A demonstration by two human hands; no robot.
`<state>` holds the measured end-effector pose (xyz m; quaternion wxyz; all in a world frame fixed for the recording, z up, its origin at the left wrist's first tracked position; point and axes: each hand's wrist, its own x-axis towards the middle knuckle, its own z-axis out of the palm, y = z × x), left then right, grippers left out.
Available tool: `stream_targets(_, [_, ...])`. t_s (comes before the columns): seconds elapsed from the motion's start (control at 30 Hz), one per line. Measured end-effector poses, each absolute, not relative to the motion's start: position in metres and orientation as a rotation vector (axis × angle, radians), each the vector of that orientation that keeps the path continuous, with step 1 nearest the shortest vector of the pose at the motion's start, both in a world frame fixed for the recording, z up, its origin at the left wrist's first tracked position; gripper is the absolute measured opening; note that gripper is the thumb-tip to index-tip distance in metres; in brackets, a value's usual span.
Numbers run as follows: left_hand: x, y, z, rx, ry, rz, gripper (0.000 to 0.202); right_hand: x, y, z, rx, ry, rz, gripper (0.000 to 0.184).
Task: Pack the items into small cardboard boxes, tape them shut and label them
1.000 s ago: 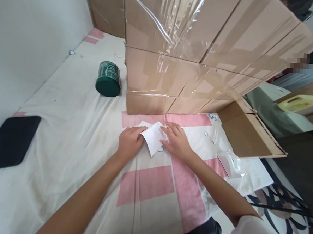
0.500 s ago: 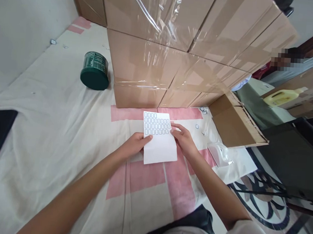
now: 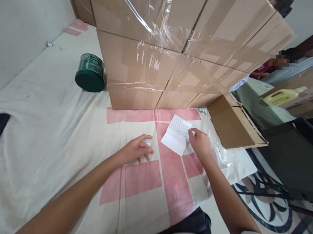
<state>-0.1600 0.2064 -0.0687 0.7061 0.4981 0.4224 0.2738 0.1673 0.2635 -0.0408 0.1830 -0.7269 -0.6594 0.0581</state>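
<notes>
While the left hand (image 3: 135,151) splays, the right hand (image 3: 199,143) pinches the sheet (image 3: 174,138), whose length slants away rightward.

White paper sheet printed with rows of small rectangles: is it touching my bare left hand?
Apart. The head view shows pink-and-white cloth between your left hand and the white paper sheet.

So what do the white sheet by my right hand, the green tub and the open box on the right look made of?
White sheet: probably matte paper, thin, with a crease across it.
Green tub: the smooth, dark end looks like plastic; the printed side could be plastic or metal.
Open box: most likely cardboard, dull brown, with a ragged edge along its rim.
</notes>
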Motion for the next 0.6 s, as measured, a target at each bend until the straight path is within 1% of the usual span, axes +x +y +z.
stream_targets(0.07, [-0.163, 0.208, -0.069, 1.102, 0.904, 0.604, 0.055, 0.179, 0.272, -0.040, -1.955, -2.141, -0.112, 0.049])
stream_targets(0.1, [-0.165, 0.208, -0.069, 1.101, 0.886, 0.602, 0.054, 0.183, 0.277, -0.041, -1.840, -2.311, -0.162, 0.051])
stream_targets(0.2, [-0.168, 0.210, -0.071, 1.101, 0.848, 0.591, 0.053, 0.189, 0.294, -0.044, -1.453, -2.811, -0.060, 0.055])
stream_targets(0.23, [-0.169, 0.210, -0.071, 1.098, 0.839, 0.586, 0.053, 0.189, 0.299, -0.045, -1.416, -2.887, -0.016, 0.054])
stream_targets(0.3, [-0.170, 0.211, -0.072, 1.088, 0.822, 0.586, 0.053, 0.185, 0.306, -0.046, -1.599, -2.857, -0.003, 0.055])
stream_targets(0.37, [-0.171, 0.212, -0.073, 1.079, 0.804, 0.596, 0.054, 0.181, 0.309, -0.044, -1.925, -2.653, -0.066, 0.058])
stream_targets(0.4, [-0.171, 0.212, -0.073, 1.077, 0.796, 0.600, 0.055, 0.179, 0.308, -0.044, -2.019, -2.567, -0.110, 0.060])
stream_targets(0.47, [-0.171, 0.213, -0.073, 1.076, 0.784, 0.605, 0.055, 0.177, 0.306, -0.043, -1.970, -2.572, -0.165, 0.061])
stream_targets(0.57, [-0.171, 0.213, -0.073, 1.071, 0.774, 0.609, 0.054, 0.175, 0.304, -0.045, -1.644, -2.804, -0.138, 0.059])
stream_targets(0.6, [-0.171, 0.213, -0.073, 1.067, 0.773, 0.614, 0.053, 0.173, 0.305, -0.047, -1.616, -2.828, -0.113, 0.058])
